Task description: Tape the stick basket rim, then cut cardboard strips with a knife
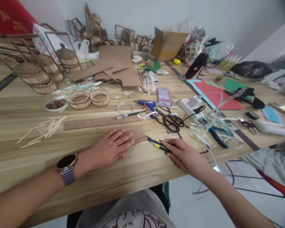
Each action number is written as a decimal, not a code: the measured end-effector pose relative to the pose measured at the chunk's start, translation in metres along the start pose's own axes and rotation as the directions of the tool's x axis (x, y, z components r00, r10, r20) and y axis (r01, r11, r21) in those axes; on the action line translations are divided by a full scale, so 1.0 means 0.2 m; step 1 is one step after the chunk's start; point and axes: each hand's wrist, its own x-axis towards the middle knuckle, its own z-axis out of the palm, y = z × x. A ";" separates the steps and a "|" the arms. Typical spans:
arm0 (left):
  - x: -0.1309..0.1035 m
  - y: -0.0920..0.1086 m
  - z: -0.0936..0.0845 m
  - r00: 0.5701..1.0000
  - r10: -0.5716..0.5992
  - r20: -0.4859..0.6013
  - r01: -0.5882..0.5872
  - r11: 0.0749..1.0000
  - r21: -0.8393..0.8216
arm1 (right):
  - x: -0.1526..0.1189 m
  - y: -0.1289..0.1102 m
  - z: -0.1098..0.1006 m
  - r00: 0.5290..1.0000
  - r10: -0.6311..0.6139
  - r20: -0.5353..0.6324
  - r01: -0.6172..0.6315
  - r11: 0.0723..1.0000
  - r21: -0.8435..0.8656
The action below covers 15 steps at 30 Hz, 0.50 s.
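**Q:** Two hands are in view; what is the state of each?

**A:** The left hand (110, 148) lies flat, fingers spread, pressing a cardboard piece (136, 134) against the wooden table (19, 107). A watch (66, 162) sits on that wrist. The right hand (184, 154) is curled over a yellow-and-black utility knife (156, 143), whose tip lies just beside the cardboard's right edge.

**Q:** How will the cardboard and knife handle?

**A:** The cardboard appears thin, light and fairly stiff; it will likely slide unless held flat from above, well clear of the edge nearest the blade. The knife is slim and rigid; take hold on the handle body, behind the blade.

**Q:** What lies farther out?

**A:** A long cardboard strip (102, 122) runs behind the left hand. Loose bamboo sticks (41, 129) lie to the left. Beyond are two small woven rings (89, 98), a blue glue gun (146, 104), black scissors (172, 122) and blue pliers (218, 137). Woven baskets (38, 76) stand at the far left, and a cardboard box (167, 46) sits near the wall.
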 end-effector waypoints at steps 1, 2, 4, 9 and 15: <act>0.00 0.00 0.00 1.000 0.005 0.002 -0.005 1.000 0.005 | 0.00 -0.01 0.00 1.000 0.002 -0.005 -0.002 1.000 -0.015; 0.00 0.00 -0.01 1.000 0.011 0.007 -0.012 1.000 0.010 | 0.01 -0.02 0.01 1.000 0.007 -0.010 -0.008 0.999 -0.031; 0.01 0.00 -0.02 1.000 0.024 0.020 -0.024 1.000 0.017 | 0.02 -0.04 0.02 0.999 0.031 -0.014 -0.032 0.998 -0.058; 0.01 0.00 -0.04 0.999 0.024 0.042 -0.024 1.000 0.005 | 0.02 -0.10 0.07 0.997 0.074 -0.039 -0.076 0.995 -0.068; 0.01 0.00 -0.01 1.000 -0.004 0.001 0.004 1.000 -0.002 | -0.01 -0.11 0.07 0.995 0.083 -0.052 -0.086 0.994 -0.061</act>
